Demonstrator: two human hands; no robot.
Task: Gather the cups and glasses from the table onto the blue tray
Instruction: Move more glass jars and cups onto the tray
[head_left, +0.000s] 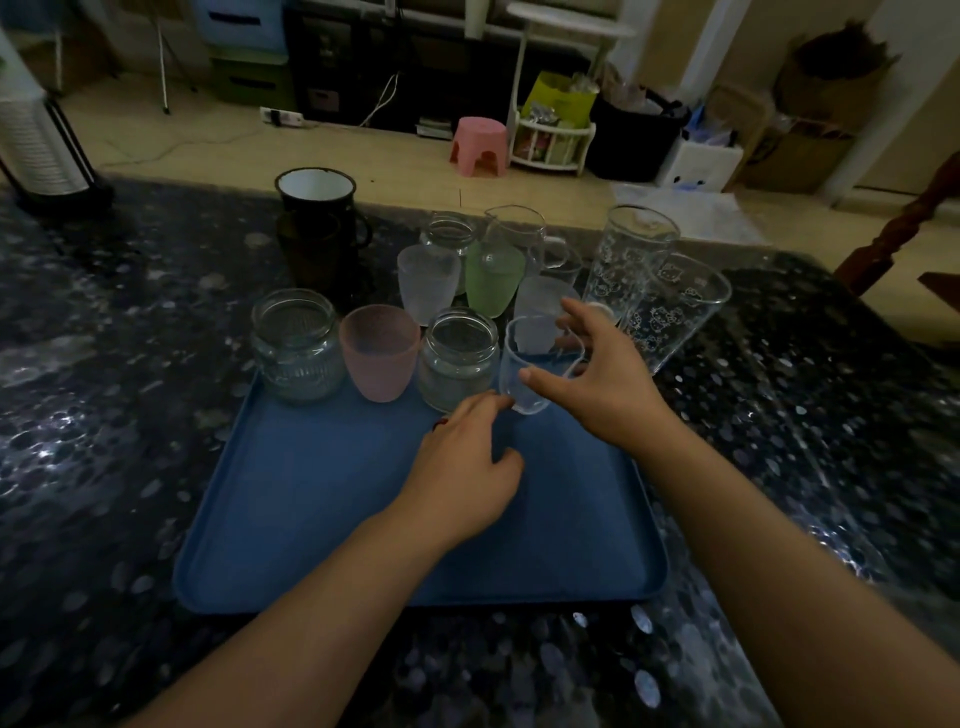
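Dark speckled worktop (156, 467) carries the blue tray (311, 493). Right hand (608, 379) holds a small clear cup (524, 384) at the tray's far edge; left hand (462, 467) hovers, fingers relaxed.

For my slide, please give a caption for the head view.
Right hand holds a clear cup at the blue tray's far edge, left hand touching its base.

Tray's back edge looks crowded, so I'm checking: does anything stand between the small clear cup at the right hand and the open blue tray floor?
Nothing visible does. The small clear cup is at the right hand, beside the clear jar; bare blue tray lies just in front, with only the left hand over it.
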